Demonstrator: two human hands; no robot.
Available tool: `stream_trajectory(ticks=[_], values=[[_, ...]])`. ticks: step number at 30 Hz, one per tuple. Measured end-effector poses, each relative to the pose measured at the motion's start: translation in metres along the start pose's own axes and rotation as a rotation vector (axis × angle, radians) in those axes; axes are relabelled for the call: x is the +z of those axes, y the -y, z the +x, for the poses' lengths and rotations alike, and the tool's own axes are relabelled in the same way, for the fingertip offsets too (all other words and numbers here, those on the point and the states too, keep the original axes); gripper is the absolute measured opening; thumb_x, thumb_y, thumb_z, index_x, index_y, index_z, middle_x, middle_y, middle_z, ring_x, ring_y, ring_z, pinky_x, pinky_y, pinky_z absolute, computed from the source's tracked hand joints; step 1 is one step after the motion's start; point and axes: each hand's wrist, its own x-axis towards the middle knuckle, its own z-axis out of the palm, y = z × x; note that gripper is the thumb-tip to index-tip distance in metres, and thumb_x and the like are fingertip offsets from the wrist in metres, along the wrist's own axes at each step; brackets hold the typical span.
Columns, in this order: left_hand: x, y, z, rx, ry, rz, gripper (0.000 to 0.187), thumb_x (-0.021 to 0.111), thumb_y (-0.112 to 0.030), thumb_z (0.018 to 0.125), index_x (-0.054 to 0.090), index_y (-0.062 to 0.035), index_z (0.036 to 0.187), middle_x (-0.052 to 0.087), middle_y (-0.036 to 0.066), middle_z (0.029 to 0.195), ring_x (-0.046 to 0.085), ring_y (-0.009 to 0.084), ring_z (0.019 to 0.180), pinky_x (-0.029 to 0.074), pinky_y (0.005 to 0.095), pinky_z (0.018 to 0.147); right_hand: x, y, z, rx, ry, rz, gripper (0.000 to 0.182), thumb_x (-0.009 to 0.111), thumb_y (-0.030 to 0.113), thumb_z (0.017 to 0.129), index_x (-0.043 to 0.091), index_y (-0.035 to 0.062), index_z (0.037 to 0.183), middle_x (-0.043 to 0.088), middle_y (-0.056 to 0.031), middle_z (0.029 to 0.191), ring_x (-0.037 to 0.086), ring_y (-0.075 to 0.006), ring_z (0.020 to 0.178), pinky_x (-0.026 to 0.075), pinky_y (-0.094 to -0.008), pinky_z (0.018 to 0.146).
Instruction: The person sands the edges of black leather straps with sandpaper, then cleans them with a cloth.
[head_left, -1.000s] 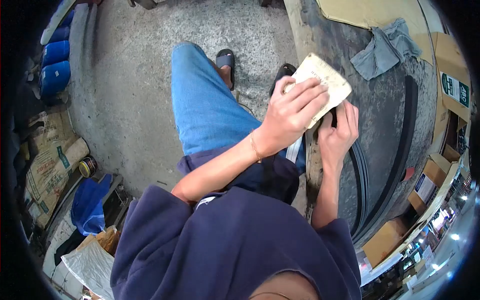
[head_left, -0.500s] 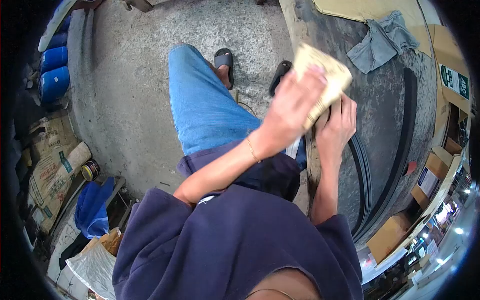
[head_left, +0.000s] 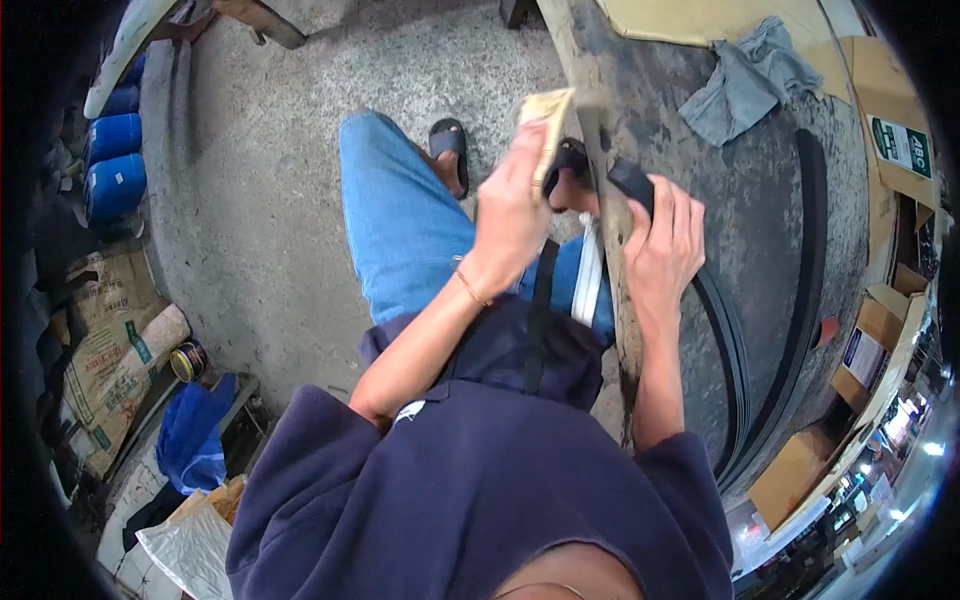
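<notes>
A yellowish folded sheet [head_left: 545,120] is gripped in my left hand [head_left: 510,220], raised over the floor just left of the bench edge and slightly blurred. My right hand [head_left: 665,235] rests at the bench edge, its fingers and thumb closed round a small black block [head_left: 632,183] whose far end sticks out. The sheet and the block are apart. Several long black curved strips [head_left: 735,370] lie on the dark bench [head_left: 760,220] beside my right wrist, and a wider black strip [head_left: 812,220] curves farther right.
A grey cloth [head_left: 740,95] lies at the bench's far end. Cardboard boxes [head_left: 790,475] line the right side. Blue containers [head_left: 115,187], a paper sack [head_left: 105,340], a small tin [head_left: 188,360] and blue fabric [head_left: 192,430] are at the left. My legs are below, beside the bench.
My left hand has moved left with the yellowish sheet, away from my right hand. The black block in my right hand, hidden before, now shows.
</notes>
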Motion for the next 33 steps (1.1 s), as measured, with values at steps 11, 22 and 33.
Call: stream_trajectory(ticks=[11, 22, 33], values=[[0.010, -0.032, -0.010, 0.396, 0.277, 0.286, 0.056, 0.058, -0.007, 0.090, 0.046, 0.0103, 0.142, 0.051, 0.026, 0.147, 0.048, 0.0407, 0.140, 0.043, 0.0459, 0.114, -0.001, -0.002, -0.015, -0.009, 0.009, 0.015, 0.035, 0.071, 0.010, 0.086, 0.064, 0.0022, 0.120, 0.067, -0.0108, 0.113, 0.063, -0.0324, 0.101, 0.053, -0.0433, 0.083], [0.008, -0.047, -0.002, 0.273, 0.332, 0.255, 0.060, 0.059, 0.001, 0.086, 0.044, 0.0081, 0.144, 0.050, 0.028, 0.148, 0.052, 0.0454, 0.135, 0.054, 0.0466, 0.100, -0.001, 0.000, -0.006, 0.001, 0.001, 0.011, 0.033, 0.067, 0.008, 0.085, 0.063, -0.0001, 0.117, 0.066, -0.0126, 0.111, 0.062, -0.0339, 0.100, 0.053, -0.0443, 0.082], [0.014, -0.035, -0.005, 0.237, 0.167, -0.006, 0.056, 0.067, 0.007, 0.078, 0.055, 0.0049, 0.133, 0.061, 0.024, 0.132, 0.062, 0.0413, 0.121, 0.053, 0.0465, 0.099, 0.002, -0.002, -0.011, 0.003, -0.013, 0.011, 0.034, 0.071, 0.014, 0.089, 0.064, 0.0050, 0.121, 0.067, -0.0090, 0.112, 0.063, -0.0314, 0.100, 0.053, -0.0429, 0.084]])
